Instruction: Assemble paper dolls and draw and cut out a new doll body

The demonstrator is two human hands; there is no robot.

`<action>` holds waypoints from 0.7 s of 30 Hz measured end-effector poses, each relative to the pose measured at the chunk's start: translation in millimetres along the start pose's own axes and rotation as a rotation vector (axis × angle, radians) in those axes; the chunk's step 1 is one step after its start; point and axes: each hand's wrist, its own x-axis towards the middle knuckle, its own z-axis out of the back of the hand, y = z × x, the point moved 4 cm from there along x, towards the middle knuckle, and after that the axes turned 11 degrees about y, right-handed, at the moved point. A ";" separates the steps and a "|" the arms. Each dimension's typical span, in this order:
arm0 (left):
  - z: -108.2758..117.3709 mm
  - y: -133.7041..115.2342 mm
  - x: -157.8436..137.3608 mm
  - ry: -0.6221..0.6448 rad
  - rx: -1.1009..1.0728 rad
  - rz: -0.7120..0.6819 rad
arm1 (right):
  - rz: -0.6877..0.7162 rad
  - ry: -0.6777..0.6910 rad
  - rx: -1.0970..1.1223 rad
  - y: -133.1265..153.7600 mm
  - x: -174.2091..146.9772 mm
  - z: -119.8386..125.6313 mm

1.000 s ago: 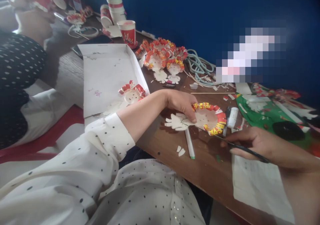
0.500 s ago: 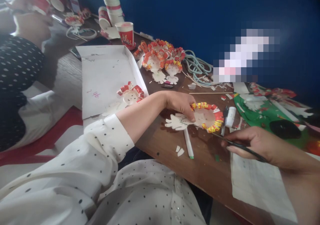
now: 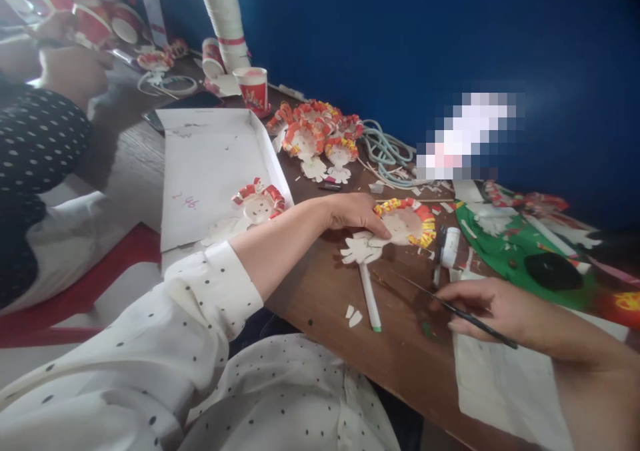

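Note:
My left hand pinches a paper doll at its neck, just above the table. The doll's pale round head has a curled fringe of red, orange and yellow paper strips, and its white cut-out body hangs towards me. In my right hand is a thin black-handled tool, its fine tip pointing left below the doll; the tip is too blurred to tell its kind. Under the doll's body lies a white marker with a green end. A similar paper doll rests by the box lid, partly behind my left forearm.
A white box lid lies to the left. Behind are a pile of finished-looking dolls, a coiled pale cord and a red paper cup. A green sheet and a white cloth lie right. A co-worker's hands show far left.
My left hand has turned the doll, so its body now hangs more towards me. The tool's tip in my right hand has come away from the doll's fringe.

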 end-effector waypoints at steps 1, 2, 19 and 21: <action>1.3 0.9 2.2 -0.043 -0.058 -0.022 | 0.011 -0.027 0.041 -0.1 1.2 -1.2; 1.9 1.8 4.4 -0.073 -0.122 -0.044 | 0.029 -0.053 0.087 -0.4 2.9 -2.5; 7.7 1.5 10.3 -0.397 -0.557 -0.260 | 0.154 -0.523 0.531 13.1 16.1 7.0; 8.7 2.5 11.5 -0.413 -0.504 -0.277 | 0.210 -0.671 0.698 13.7 18.5 11.2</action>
